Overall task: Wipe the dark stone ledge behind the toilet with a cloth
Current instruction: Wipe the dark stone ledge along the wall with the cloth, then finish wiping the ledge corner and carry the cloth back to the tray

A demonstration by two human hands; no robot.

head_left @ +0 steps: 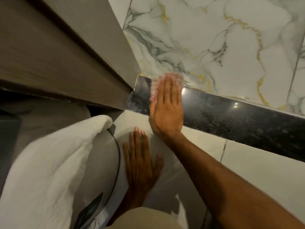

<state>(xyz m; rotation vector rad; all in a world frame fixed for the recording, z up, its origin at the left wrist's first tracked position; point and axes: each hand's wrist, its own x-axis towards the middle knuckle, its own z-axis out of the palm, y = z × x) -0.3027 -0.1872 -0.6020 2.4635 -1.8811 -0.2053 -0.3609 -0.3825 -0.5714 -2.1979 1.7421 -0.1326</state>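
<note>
Head view shows my right hand (166,109) spread flat, pinning a blurred pale cloth (158,81) onto the dark stone ledge (231,116), near its left end. My left hand (140,166) lies open and empty on the white surface (166,177) below.

White marble wall tiles (214,38) with grey and gold veins, grey-brown wooden panel (57,47), warm light

A bathroom: marble-veined wall tiles (214,38) (gold-streaked) above a toilet (102,159).
</note>
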